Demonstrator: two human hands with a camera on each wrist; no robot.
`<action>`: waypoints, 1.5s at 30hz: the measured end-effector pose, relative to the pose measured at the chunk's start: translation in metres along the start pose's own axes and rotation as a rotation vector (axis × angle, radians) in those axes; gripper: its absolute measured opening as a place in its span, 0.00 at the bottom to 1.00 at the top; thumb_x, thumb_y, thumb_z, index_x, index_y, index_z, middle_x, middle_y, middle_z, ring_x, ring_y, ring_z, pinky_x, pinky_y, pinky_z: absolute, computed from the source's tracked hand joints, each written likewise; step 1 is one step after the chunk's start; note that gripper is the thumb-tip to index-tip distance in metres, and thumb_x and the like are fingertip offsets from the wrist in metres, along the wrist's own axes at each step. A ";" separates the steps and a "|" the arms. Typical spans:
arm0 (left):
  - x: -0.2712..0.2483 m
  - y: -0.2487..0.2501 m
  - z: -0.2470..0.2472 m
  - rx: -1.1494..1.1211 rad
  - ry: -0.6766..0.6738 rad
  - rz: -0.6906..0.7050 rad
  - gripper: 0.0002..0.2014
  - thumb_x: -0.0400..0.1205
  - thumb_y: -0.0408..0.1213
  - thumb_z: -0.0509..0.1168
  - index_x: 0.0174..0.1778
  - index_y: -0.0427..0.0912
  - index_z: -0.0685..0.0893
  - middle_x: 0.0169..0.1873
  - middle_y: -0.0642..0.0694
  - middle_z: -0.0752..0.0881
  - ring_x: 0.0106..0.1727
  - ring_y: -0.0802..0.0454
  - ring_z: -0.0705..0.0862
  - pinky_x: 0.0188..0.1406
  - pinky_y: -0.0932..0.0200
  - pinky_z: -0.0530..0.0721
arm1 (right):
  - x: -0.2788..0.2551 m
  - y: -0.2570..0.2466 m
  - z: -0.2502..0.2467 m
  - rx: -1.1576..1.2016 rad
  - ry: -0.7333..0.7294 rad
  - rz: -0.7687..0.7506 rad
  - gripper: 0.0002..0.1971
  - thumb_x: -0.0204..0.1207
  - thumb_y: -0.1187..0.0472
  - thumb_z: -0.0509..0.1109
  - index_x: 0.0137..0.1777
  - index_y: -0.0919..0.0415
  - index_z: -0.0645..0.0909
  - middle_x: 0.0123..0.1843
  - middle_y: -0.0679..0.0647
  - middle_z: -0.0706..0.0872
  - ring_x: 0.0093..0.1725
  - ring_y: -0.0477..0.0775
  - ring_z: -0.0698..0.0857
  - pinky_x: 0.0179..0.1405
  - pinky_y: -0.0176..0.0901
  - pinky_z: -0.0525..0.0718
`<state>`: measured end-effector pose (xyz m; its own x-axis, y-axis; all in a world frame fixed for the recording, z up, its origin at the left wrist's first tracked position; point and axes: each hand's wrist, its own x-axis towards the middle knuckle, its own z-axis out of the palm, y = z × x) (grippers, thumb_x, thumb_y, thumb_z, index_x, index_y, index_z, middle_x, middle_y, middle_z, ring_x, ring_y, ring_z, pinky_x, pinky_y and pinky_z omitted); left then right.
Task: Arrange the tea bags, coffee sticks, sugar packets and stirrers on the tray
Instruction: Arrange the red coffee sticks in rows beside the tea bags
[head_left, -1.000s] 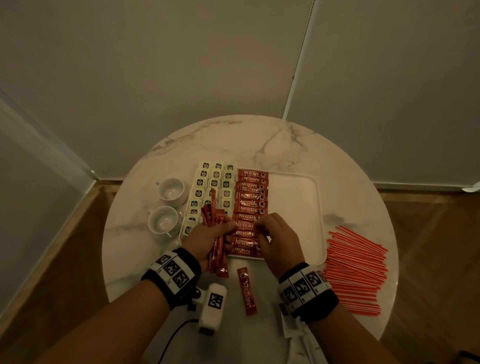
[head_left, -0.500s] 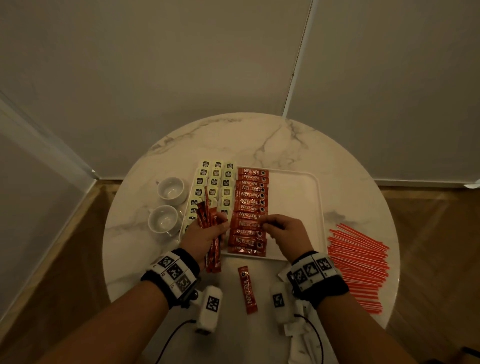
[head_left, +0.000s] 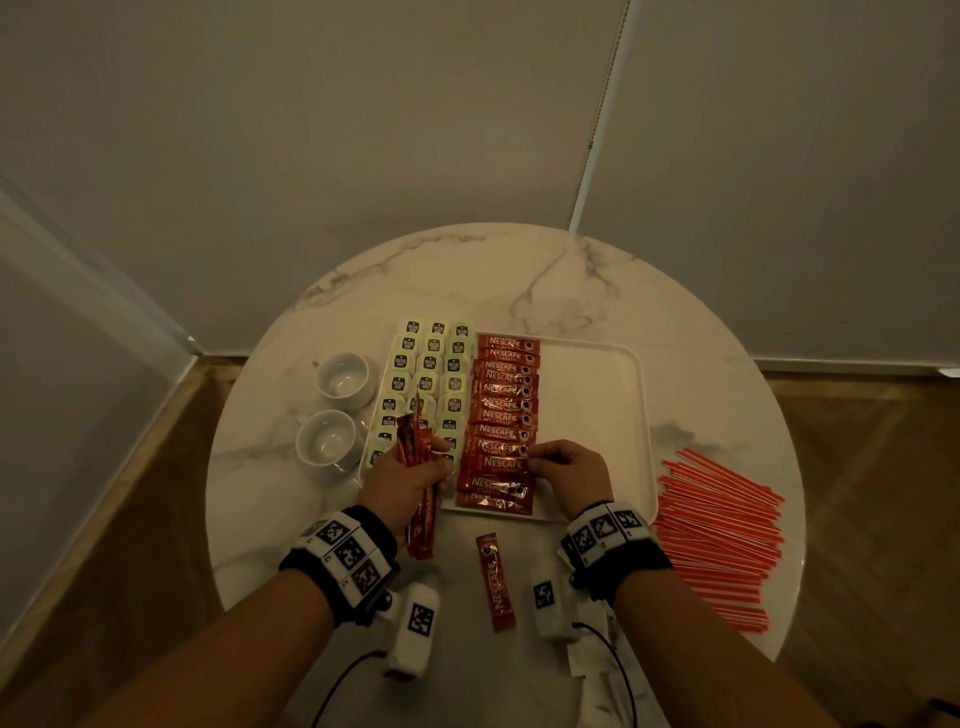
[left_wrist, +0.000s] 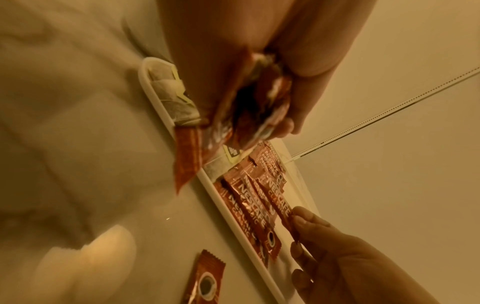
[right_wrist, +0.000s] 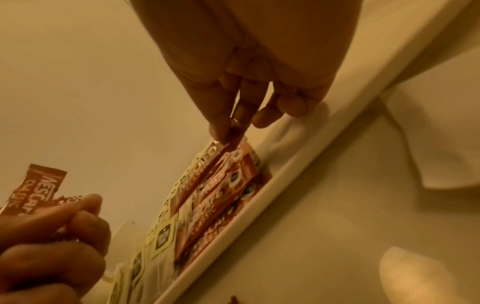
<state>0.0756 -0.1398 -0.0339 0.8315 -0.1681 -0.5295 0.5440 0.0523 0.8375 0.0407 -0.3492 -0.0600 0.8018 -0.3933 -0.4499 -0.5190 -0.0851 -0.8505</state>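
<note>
A white tray (head_left: 592, 395) lies on the round marble table, with rows of tea bags (head_left: 431, 364) on its left and a column of red coffee sticks (head_left: 504, 415) beside them. My left hand (head_left: 410, 480) grips a bundle of coffee sticks (head_left: 415, 452) upright over the tray's near left corner. My right hand (head_left: 563, 470) pinches the right end of one coffee stick (right_wrist: 207, 162) low in the column; thumb and forefinger close on it in the right wrist view. One loose coffee stick (head_left: 496, 582) lies on the table in front of the tray.
Two white cups (head_left: 337, 405) stand left of the tray. A heap of red stirrers (head_left: 722, 535) lies to the right of the tray near the table edge. White packets (head_left: 587, 660) show at the table's near edge. Walls close in behind.
My right hand has slid rightward along the column and now pinches a stick's right end. My left hand with the bundle has shifted slightly away from me.
</note>
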 end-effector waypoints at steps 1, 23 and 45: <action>0.000 0.000 0.000 0.003 0.000 -0.002 0.08 0.77 0.24 0.69 0.46 0.42 0.84 0.28 0.48 0.84 0.28 0.52 0.81 0.31 0.56 0.79 | 0.000 -0.001 0.001 0.001 0.007 0.004 0.05 0.72 0.70 0.74 0.45 0.61 0.87 0.46 0.53 0.90 0.48 0.50 0.87 0.47 0.38 0.84; -0.003 0.000 -0.003 0.010 0.007 -0.034 0.08 0.77 0.25 0.69 0.48 0.41 0.84 0.30 0.44 0.82 0.31 0.50 0.80 0.33 0.56 0.79 | 0.003 -0.002 0.010 -0.134 0.018 0.004 0.04 0.74 0.65 0.74 0.43 0.55 0.86 0.48 0.50 0.88 0.49 0.50 0.87 0.46 0.38 0.84; -0.008 0.027 0.038 -0.476 -0.268 -0.076 0.16 0.83 0.34 0.58 0.42 0.45 0.92 0.44 0.41 0.90 0.48 0.45 0.90 0.53 0.43 0.86 | -0.065 -0.043 0.021 -0.002 -0.269 -0.173 0.04 0.78 0.58 0.72 0.50 0.49 0.81 0.43 0.52 0.89 0.35 0.48 0.88 0.26 0.30 0.80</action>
<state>0.0792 -0.1741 -0.0018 0.7638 -0.4300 -0.4814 0.6441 0.4590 0.6119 0.0169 -0.3005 0.0004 0.9278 -0.1163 -0.3545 -0.3681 -0.1313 -0.9205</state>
